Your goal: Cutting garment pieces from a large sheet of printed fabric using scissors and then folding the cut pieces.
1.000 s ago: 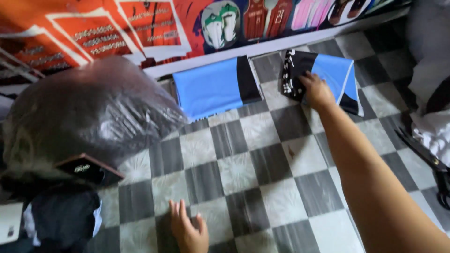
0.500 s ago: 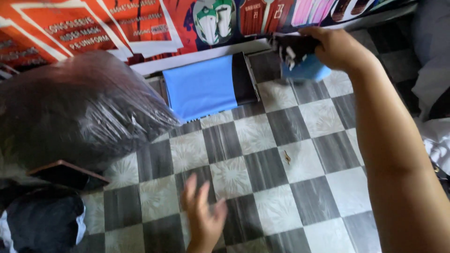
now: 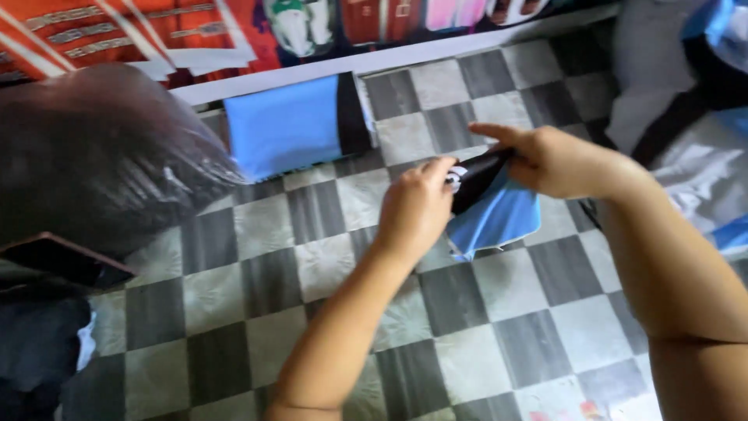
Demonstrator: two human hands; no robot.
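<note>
Right now your left hand [image 3: 417, 209] is closed on the near edge of a folded blue and black garment [image 3: 492, 212], while your right hand [image 3: 555, 160] pinches its black end from the other side, forefinger stretched out; you hold it between both hands, just above the checkered floor [image 3: 257, 273]. Further out, a second folded blue and black garment [image 3: 296, 125] lies flat by the white wall edge [image 3: 436, 53]. To your left sits a big dark plastic bag [image 3: 101, 156], bulging, its contents hidden, with a dark phone [image 3: 66, 261] resting against it. More blue, black and white cloth [image 3: 701, 164] is heaped at your right.
</note>
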